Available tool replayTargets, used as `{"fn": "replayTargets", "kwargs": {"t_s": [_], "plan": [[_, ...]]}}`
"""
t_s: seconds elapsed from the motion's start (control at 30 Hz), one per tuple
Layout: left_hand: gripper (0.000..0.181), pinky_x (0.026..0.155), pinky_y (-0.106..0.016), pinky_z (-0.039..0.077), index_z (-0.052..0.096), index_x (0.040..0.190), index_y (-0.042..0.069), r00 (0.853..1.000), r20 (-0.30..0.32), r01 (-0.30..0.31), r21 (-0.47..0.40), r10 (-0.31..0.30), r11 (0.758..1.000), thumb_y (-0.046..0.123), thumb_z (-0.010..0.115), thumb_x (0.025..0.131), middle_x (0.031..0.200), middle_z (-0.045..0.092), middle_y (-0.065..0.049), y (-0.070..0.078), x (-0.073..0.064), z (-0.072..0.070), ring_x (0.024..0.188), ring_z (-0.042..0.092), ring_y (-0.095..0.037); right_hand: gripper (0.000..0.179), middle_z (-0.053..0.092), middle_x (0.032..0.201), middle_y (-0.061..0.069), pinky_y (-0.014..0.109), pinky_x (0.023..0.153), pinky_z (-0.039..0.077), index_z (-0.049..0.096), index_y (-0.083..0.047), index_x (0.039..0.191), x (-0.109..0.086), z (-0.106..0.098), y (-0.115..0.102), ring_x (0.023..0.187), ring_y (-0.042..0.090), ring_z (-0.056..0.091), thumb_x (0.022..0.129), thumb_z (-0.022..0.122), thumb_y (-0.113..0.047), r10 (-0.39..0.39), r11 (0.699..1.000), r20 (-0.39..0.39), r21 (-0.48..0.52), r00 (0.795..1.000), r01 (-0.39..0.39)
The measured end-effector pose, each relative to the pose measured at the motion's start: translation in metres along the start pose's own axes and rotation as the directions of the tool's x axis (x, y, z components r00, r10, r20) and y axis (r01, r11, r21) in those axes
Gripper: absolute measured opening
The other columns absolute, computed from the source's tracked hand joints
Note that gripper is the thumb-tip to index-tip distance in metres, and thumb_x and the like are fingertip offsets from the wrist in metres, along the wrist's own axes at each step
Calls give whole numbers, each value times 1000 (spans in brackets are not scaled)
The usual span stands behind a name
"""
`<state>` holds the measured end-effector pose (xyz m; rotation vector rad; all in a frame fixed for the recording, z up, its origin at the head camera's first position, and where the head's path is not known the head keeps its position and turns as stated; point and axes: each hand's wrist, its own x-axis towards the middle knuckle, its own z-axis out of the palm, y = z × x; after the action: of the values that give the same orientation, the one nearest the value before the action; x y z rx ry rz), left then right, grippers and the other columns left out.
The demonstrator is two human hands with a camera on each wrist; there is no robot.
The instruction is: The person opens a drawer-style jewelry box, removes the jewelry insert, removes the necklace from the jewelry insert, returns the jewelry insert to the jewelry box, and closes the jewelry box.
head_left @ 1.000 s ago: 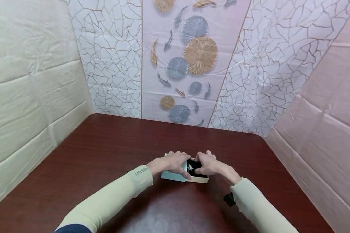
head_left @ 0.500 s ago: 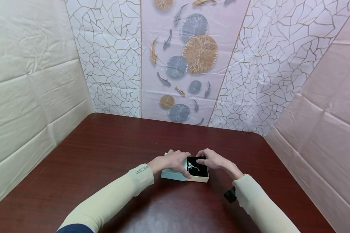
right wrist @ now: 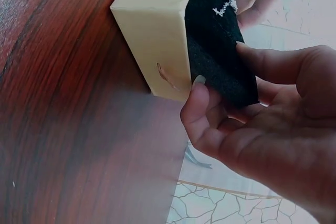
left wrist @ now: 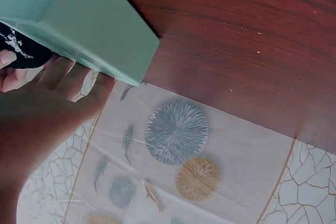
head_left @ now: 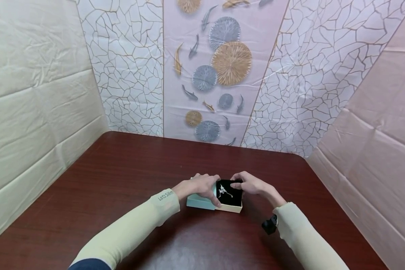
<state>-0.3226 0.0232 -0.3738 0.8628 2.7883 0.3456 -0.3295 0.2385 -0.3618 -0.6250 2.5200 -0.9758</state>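
Observation:
A jewelry box with a teal sleeve lies on the table, its cream drawer pulled out to the right. My left hand grips the sleeve across its width, thumb on the near side and fingers on the far side. A black pad bearing a silver chain piece tilts up out of the drawer. With thumb and fingers, my right hand pinches the pad's far right corner. In the right wrist view, the pad stands partly above the drawer's end wall.
The dark red wooden table extends around the box on all sides. Patterned cloth hangs behind the table, and plain pale cloth walls stand left and right. A black wrist device sits under the right sleeve's cuff.
My right hand has drawn back from over the drawer to the pad's far right corner. The pad's right side has risen, and more of the silver chain shows. The left hand stays put.

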Motion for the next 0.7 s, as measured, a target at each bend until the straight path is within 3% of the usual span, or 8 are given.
{"fn": "replayTargets", "kwargs": {"t_s": [0.27,0.4,0.53,0.7], "plan": [[79,94,-37,41,50,127,20,1000,6,-7,10,7,1000,59,81,66,108,66,4,0,1,1,106,61,-18,15,61,87,7,47,67,55,62,5,102,-5,-9,1,71,11,58,96,54,-6,1,1000,-56,-2,998,-1],[79,91,-36,41,51,127,20,1000,3,-11,12,11,1000,60,80,66,107,66,4,-1,1,1,103,61,-16,18,64,87,8,46,68,54,61,7,106,-7,-14,2,72,11,58,97,54,-7,0,1000,-81,12,997,1],[84,91,-35,40,49,133,18,1000,-5,-30,-2,30,1000,59,80,67,114,65,2,-3,0,2,105,59,-16,19,66,91,12,42,68,53,60,7,108,-9,-17,3,72,11,59,97,53,-7,18,999,-110,39,994,-14],[91,101,-42,39,44,140,13,997,-45,-68,-46,66,997,62,76,70,134,57,-4,-7,2,3,125,52,-20,21,64,93,12,36,65,53,58,9,111,-14,-20,4,71,11,59,97,53,-7,22,995,-146,99,989,-7]]}}
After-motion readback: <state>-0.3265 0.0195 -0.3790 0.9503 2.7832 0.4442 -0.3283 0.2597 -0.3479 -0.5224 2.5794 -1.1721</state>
